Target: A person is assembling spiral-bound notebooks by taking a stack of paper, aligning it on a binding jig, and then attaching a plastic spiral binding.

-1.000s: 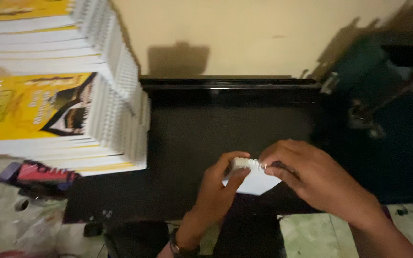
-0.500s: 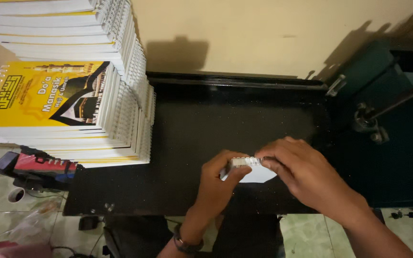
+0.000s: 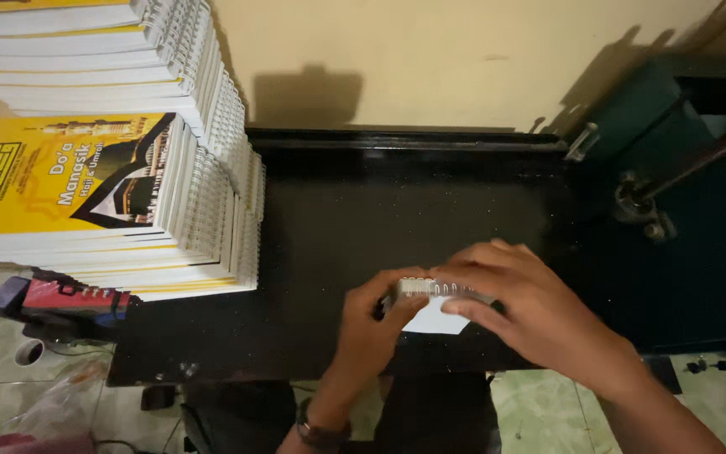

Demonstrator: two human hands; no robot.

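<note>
Change in hands: since 1 second ago both hands have stayed closed on the same small booklet at the near edge of the table; they now sit a little lower and further right in the head view.
Change in view: the stacks at left fill more of the picture than before, and the top yellow cover shows in full.
Left hand [image 3: 373, 324]: fingers curled round the left end of the small white booklet [image 3: 435, 306], thumb on its near side; a dark wristband sits at the wrist.
Right hand [image 3: 529, 309]: laid flat over the right end of the booklet, fingers stretched leftward along its wire spine, pressing it down.
Booklet: white pages with a silvery wire binding along the far edge, held between both hands just above the black table [image 3: 380, 210], near its front edge.
Stacks of booklets [image 3: 128, 227]: 2 tall piles of wire-bound booklets at the table's left end, white page edges and bindings turned towards the hands.
Top cover [image 3: 60, 172]: rectangular, yellow, with a black and white shape in its lower right corner and printed lettering.
Red and black tool [image 3: 60, 298]: on the floor side, below the stacks.
Green machine [image 3: 682, 193]: dark green, at right, with a metal lever.
</note>
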